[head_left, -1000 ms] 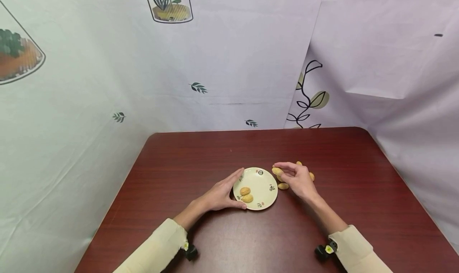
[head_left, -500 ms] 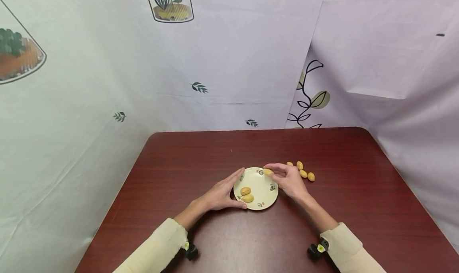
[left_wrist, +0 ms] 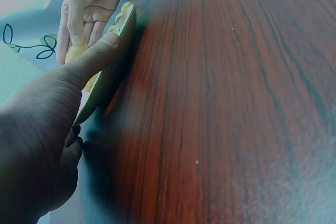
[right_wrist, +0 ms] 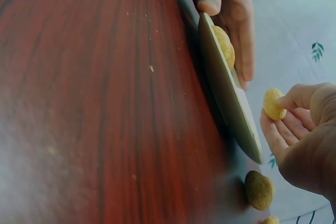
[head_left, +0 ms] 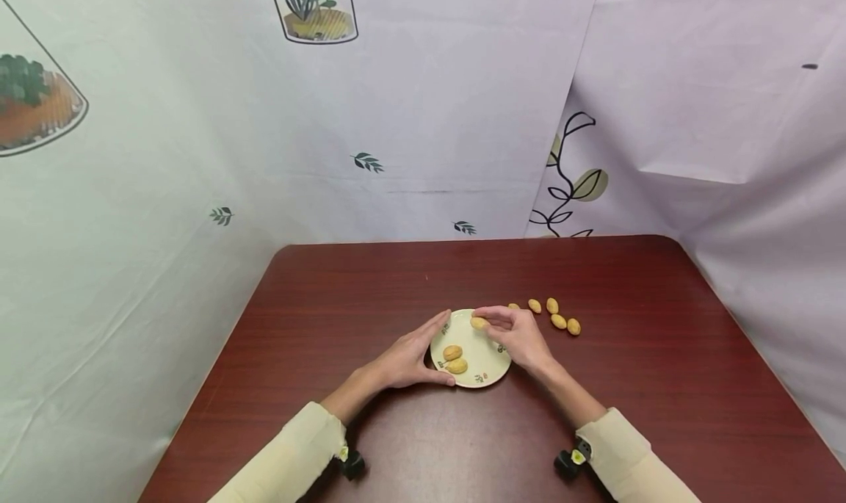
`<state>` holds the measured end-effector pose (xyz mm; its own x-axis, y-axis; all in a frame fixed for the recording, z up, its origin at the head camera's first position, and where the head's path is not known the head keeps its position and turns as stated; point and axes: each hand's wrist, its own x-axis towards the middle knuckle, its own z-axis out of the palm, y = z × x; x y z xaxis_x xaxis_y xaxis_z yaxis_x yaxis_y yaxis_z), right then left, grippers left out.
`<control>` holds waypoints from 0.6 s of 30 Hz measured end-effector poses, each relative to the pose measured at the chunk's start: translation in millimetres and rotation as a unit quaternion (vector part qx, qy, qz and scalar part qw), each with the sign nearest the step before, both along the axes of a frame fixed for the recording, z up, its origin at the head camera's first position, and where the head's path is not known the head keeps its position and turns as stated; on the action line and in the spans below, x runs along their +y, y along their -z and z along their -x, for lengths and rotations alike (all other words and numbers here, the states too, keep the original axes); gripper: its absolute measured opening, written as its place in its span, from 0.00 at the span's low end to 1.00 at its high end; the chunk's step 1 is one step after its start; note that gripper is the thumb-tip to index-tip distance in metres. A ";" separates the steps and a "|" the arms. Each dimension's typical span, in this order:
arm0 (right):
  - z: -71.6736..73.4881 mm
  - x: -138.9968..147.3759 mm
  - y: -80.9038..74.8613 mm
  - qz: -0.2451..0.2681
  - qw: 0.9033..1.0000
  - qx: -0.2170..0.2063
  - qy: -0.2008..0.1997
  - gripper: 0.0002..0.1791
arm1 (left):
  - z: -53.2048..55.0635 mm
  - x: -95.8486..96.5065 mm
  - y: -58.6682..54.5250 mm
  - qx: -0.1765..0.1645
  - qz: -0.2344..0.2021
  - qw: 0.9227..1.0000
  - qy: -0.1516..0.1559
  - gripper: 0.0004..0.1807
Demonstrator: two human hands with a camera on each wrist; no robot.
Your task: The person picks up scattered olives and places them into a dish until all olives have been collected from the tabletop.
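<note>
My left hand point(head_left: 405, 360) holds the left side of a small cream plate point(head_left: 477, 350) between spread thumb and fingers, the thumb on the near rim. Two yellow-brown oval nut-like pieces lie close together on the plate's left part, one piece point(head_left: 452, 352) just behind the other piece point(head_left: 457, 366). Over the far right part of the plate is my right hand point(head_left: 521, 335), pinching a third such piece point(right_wrist: 274, 104) between thumb and fingers. In the right wrist view this pinched piece shows apart from the plate's surface. My right hand covers part of the plate's right rim.
Several more oval pieces point(head_left: 558, 321) lie on the dark red wooden table point(head_left: 423, 444), behind and to the right of the plate. A patterned pale cloth point(head_left: 423, 106) hangs along the table's back and sides.
My right hand has moved left from beside the loose pieces to over the plate, carrying the pinched piece. The pieces it had covered now show. My left hand and the plate stay put.
</note>
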<state>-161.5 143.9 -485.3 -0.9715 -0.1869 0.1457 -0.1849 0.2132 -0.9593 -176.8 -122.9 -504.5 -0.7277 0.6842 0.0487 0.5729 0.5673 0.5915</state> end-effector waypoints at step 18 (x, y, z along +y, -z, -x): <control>-1.4 -19.9 4.3 0.009 0.999 -0.004 -0.039 0.15 | -1.2 0.0 -2.2 -0.007 -0.001 1.000 -0.001 0.68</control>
